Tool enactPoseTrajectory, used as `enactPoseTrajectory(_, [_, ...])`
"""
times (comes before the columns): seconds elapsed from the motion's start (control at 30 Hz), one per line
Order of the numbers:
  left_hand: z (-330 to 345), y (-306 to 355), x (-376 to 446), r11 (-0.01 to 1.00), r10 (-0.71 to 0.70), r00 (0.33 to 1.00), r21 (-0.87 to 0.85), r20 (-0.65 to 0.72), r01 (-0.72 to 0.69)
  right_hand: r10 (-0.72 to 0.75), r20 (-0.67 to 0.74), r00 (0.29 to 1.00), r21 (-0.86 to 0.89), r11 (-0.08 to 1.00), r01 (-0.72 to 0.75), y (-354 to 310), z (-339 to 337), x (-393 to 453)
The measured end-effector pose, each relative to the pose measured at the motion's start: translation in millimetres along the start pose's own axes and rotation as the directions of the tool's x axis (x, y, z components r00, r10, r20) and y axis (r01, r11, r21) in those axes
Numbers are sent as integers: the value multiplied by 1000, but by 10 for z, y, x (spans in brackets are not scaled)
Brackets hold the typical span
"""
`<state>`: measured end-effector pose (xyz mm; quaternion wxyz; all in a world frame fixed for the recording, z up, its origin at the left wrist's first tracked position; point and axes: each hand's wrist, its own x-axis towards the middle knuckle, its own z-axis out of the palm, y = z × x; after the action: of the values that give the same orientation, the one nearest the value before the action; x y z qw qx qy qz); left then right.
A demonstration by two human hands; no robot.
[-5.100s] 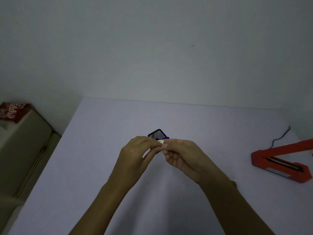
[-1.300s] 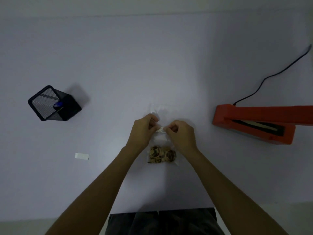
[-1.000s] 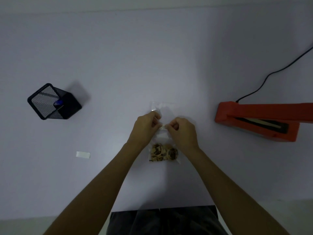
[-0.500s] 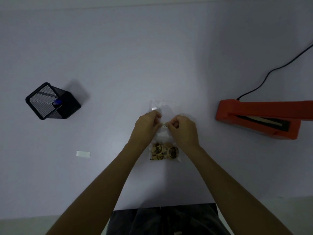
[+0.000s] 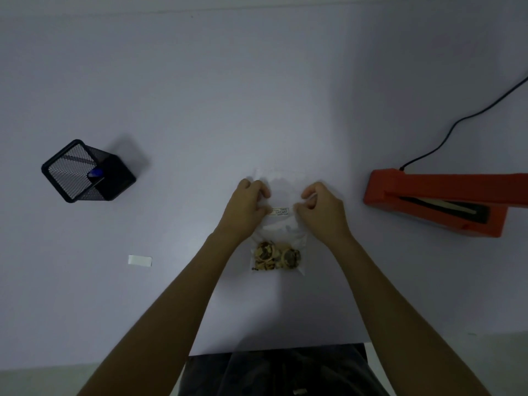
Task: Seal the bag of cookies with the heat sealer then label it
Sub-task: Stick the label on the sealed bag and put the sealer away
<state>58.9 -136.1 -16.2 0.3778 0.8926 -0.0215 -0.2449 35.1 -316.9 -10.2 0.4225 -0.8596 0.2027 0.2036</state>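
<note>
A clear bag of cookies point(image 5: 278, 232) lies flat on the table in front of me, with the cookies point(image 5: 276, 257) bunched at its near end. A small white printed label point(image 5: 280, 211) lies flat across the bag's middle. My left hand point(image 5: 246, 207) rests on the bag's left side with fingers curled, its thumb tip touching the label's left end. My right hand point(image 5: 320, 209) rests on the right side with fingers curled, its thumb tip just clear of the label's right end. The red heat sealer point(image 5: 434, 202) sits to the right, apart from the bag.
A black mesh pen holder point(image 5: 85, 171) with a blue-capped pen lies tipped at the left. A white backing strip point(image 5: 140, 260) lies on the table left of my arm. The sealer's black cord point(image 5: 463, 118) runs to the back right. The table's near edge point(image 5: 271, 348) is close to my lap.
My hands have drawn apart sideways. They pinched the label between them before; now it lies uncovered on the bag between my thumbs.
</note>
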Motion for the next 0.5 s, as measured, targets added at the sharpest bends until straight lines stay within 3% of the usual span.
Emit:
enactPoseTrajectory(0.17, [-35, -37, 34, 999, 29, 996, 28, 83, -31, -37, 50, 998, -33, 999, 38, -30, 49, -44])
enactPoseTrajectory(0.5, [-71, -19, 103, 998, 21, 994, 49, 109, -26, -37, 70, 997, -46, 998, 40, -1, 38, -10])
